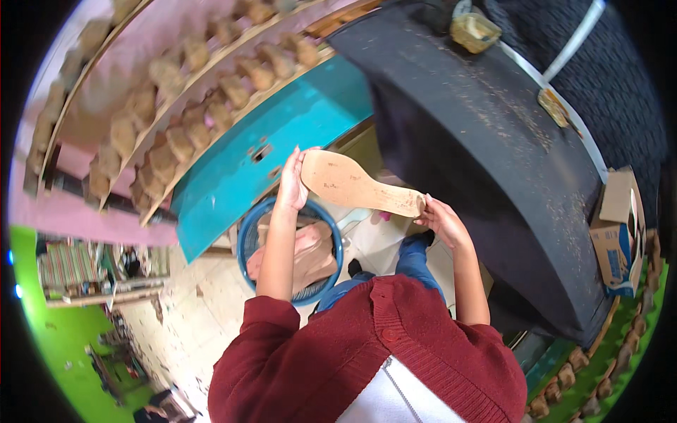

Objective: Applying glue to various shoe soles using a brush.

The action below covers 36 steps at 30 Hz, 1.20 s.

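Note:
A tan shoe insole with small dark marks is held out in front of me, its wide end to the left and its narrow end to the right. My left hand grips the wide end, the fingers partly hidden behind it. At the narrow end, my right hand pinches the edge between thumb and fingers. Below the insole on the floor stands a round blue basket, beside my left forearm. Flat pinkish-tan pieces lie in it.
Shelves of wooden shoe lasts line the left wall above a turquoise panel. To the right stands a table under a dark cloth, strewn with scraps. It bears a yellowish container and a cardboard box. Scraps dot the tiled floor.

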Motion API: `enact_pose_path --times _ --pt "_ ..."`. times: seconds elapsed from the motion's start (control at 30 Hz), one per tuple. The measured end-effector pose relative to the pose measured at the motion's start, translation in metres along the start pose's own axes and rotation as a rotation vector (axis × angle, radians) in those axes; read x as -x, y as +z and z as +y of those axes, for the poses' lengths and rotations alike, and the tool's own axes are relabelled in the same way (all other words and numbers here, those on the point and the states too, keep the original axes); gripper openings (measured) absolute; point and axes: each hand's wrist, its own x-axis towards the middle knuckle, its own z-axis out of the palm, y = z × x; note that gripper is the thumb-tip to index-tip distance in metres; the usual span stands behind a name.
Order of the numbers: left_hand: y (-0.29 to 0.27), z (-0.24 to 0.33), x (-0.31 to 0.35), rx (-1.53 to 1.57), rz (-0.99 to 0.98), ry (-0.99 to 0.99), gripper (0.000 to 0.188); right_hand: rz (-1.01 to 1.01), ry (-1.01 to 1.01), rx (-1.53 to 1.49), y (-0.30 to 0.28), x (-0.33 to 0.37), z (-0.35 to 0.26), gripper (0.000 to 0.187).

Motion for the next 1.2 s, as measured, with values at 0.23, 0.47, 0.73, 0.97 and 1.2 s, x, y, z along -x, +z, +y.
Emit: enact_pose_path --times 0.23,0.47,0.73,0.97,1.2 --pt "-0.130 -0.014 0.116 0.031 0.355 -0.035 0.045 -0.131 0.243 0.094 0.056 -0.069 0.113 0.034" --pt "-0.195 -0.051 0.182 -0.056 0.586 -0.015 0.042 -0.121 0.302 0.298 0.100 -0.109 0.182 0.043" --pt "-0.240 -0.086 0.216 -0.726 0.787 0.020 0.044 -0.140 0.158 0.598 0.120 -0.116 0.225 0.046" --pt "-0.223 -0.092 0.222 -1.003 0.966 0.073 0.045 -0.194 0.047 0.793 0.148 -0.117 0.211 0.046" --pt "-0.219 -0.108 0.211 -0.714 1.138 0.104 0.047 -0.153 0.138 0.545 0.160 -0.116 0.201 0.044"
